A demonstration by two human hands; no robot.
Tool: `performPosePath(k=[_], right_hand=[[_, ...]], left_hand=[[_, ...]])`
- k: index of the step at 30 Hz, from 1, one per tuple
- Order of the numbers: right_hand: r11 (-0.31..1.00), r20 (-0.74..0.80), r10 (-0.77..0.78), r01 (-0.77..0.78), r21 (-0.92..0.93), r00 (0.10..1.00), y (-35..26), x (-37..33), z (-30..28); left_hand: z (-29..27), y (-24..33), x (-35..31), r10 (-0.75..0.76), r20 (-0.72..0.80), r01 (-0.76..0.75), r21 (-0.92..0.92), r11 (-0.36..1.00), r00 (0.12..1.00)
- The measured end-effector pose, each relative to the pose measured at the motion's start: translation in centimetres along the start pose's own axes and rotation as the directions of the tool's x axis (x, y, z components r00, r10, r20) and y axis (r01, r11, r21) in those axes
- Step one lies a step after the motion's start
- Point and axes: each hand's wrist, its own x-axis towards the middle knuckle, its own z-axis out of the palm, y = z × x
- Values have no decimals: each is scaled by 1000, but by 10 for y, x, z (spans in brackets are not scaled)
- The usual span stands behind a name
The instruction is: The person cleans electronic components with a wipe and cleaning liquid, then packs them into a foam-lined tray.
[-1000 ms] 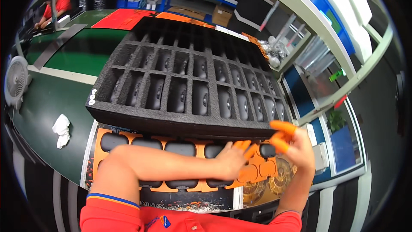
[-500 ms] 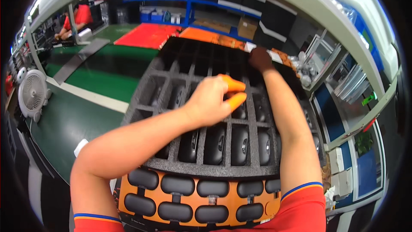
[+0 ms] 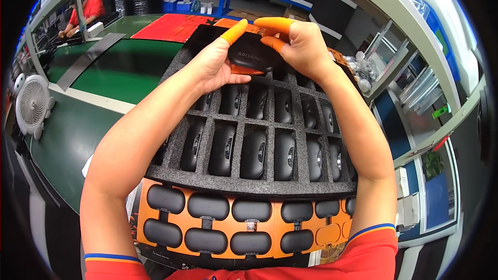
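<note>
A black gridded foam tray (image 3: 233, 184) lies beyond an orange sheet with rounded cut-outs (image 3: 276, 223). Above the tray, the left hand (image 3: 213, 63) grasps a flat black rounded case (image 3: 254, 58); the right hand (image 3: 310, 51) curls beside its upper edge, its grip unclear.

The dark green bench (image 3: 62, 129) carries a black foam tray (image 3: 259, 186) with black cases (image 3: 284, 155) in its compartments; at its near edge lies an orange board (image 3: 277, 225) bearing rounded black pieces (image 3: 209, 206); past a pale rail (image 3: 98, 98), a brighter green surface (image 3: 124, 70) holds a grey strip (image 3: 91, 62) and red sheet (image 3: 166, 27) (a white item (image 3: 87, 166) shows at left, mostly hidden).
</note>
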Motion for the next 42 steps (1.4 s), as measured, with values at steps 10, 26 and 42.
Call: performPosePath(k=[10, 26, 42], right_hand=[[825, 168, 498, -524, 212, 851, 64, -4, 68], [525, 173, 763, -753, 397, 623, -162, -219, -162], [375, 129, 911, -918, 131, 391, -170, -459, -157]], left_hand=[[-44, 66, -20, 170, -179, -237, -484, 842, 969], [106, -85, -182, 111, 494, -365, 455, 812, 862], [221, -258, -166, -37, 698, -621, 658, 426, 715]])
